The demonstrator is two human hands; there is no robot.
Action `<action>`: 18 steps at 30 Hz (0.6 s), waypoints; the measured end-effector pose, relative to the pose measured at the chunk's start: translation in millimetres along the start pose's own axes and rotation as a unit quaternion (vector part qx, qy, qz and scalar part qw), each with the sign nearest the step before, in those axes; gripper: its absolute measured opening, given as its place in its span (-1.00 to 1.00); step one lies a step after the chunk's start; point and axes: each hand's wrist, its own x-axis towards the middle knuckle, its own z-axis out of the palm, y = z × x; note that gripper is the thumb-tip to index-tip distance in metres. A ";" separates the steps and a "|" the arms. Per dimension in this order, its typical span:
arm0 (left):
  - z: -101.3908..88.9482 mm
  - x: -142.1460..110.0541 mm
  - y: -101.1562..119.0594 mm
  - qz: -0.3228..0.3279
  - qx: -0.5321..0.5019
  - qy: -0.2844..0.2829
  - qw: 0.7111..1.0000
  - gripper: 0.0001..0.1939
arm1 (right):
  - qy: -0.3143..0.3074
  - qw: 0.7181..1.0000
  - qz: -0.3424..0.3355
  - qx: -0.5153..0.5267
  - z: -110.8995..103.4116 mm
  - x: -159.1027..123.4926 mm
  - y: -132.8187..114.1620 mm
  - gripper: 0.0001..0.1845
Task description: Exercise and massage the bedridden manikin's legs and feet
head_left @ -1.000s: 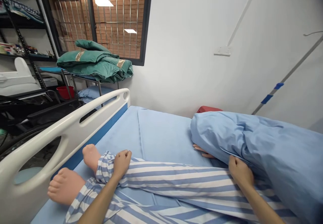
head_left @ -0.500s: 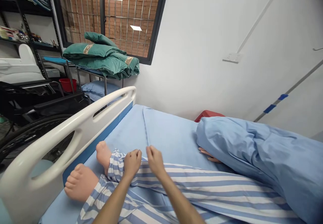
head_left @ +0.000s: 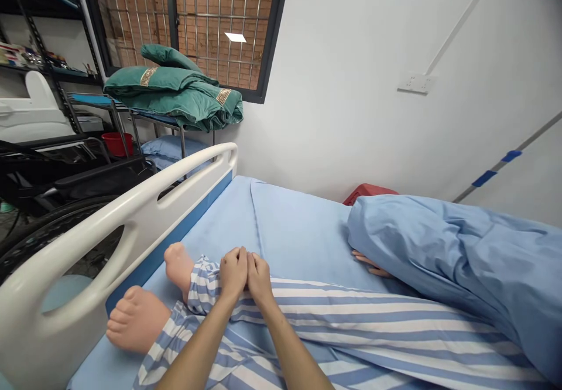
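Observation:
A patient manikin lies on the bed in blue-and-white striped pyjamas, its bare feet (head_left: 137,320) at the lower left. My left hand (head_left: 233,273) is closed on the striped trouser cuff (head_left: 204,284) just above the nearer ankle. My right hand (head_left: 259,279) sits against it, fingers curled onto the trouser leg (head_left: 373,320). A crumpled blue cover (head_left: 452,261) hides the manikin's upper body on the right. The manikin's hand (head_left: 371,263) pokes out beneath that cover.
A white bed side rail (head_left: 118,220) runs along the left of the blue mattress sheet (head_left: 298,232). Beyond it stand a black wheelchair (head_left: 52,226) and a metal rack with folded green blankets (head_left: 173,91). A red object (head_left: 369,194) sits by the wall.
My right hand has moved left from the blue cover's edge, across the trouser leg, and now meets my left hand at the cuff. The head view has also shifted slightly.

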 end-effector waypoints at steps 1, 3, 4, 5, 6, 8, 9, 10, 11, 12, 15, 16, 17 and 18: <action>2.0 -0.9 3.6 -0.005 -0.032 0.005 0.999 -0.62 | -0.001 1.000 0.006 0.022 -1.2 0.3 -0.6 -0.61; 8.1 -5.7 6.5 -0.006 -0.062 0.010 0.998 -0.62 | 0.005 0.998 0.023 0.066 -4.4 1.3 -0.9 -0.61; 11.7 -9.0 5.7 -0.003 -0.054 0.013 0.998 -0.63 | 0.012 0.996 0.032 0.083 -5.9 1.9 -0.5 -0.61; 15.1 -12.4 3.6 0.003 -0.033 0.017 0.999 -0.63 | 0.019 0.995 0.038 0.094 -7.0 2.4 0.2 -0.62; 18.1 -15.5 0.8 0.010 -0.006 0.020 1.000 -0.64 | 0.026 0.994 0.043 0.099 -7.5 3.0 1.1 -0.62; 22.1 -19.4 -5.2 0.024 0.038 0.021 0.999 -0.64 | 0.035 0.994 0.041 0.094 -7.2 4.4 2.7 -0.62; 22.9 -20.1 -7.6 0.028 0.049 0.020 0.998 -0.64 | 0.037 0.995 0.038 0.087 -6.8 5.3 3.0 -0.62; 23.0 -20.2 -9.4 0.033 0.056 0.017 0.998 -0.64 | 0.037 0.996 0.036 0.078 -6.9 6.2 2.7 -0.63; 22.7 -19.8 -10.6 0.037 0.062 0.015 0.997 -0.64 | 0.036 0.997 0.037 0.062 -7.7 7.2 1.5 -0.63; 22.2 -19.3 -11.2 0.039 0.067 0.015 0.997 -0.64 | 0.032 0.998 0.037 0.038 -9.7 8.1 -0.5 -0.63; 20.8 -18.5 -10.5 0.037 0.084 0.007 0.996 -0.64 | -0.004 0.997 0.001 -0.082 -22.2 9.1 -9.5 -0.62; 20.6 -18.8 -9.9 0.040 0.089 0.001 0.995 -0.64 | -0.018 0.992 -0.023 -0.123 -27.4 8.6 -12.2 -0.62; 20.5 -19.3 -9.3 0.044 0.093 -0.005 0.995 -0.64 | -0.029 0.986 -0.048 -0.155 -32.4 7.6 -13.9 -0.62; 20.4 -20.1 -8.8 0.048 0.097 -0.010 0.994 -0.63 | -0.035 0.982 -0.066 -0.176 -36.5 6.2 -14.3 -0.62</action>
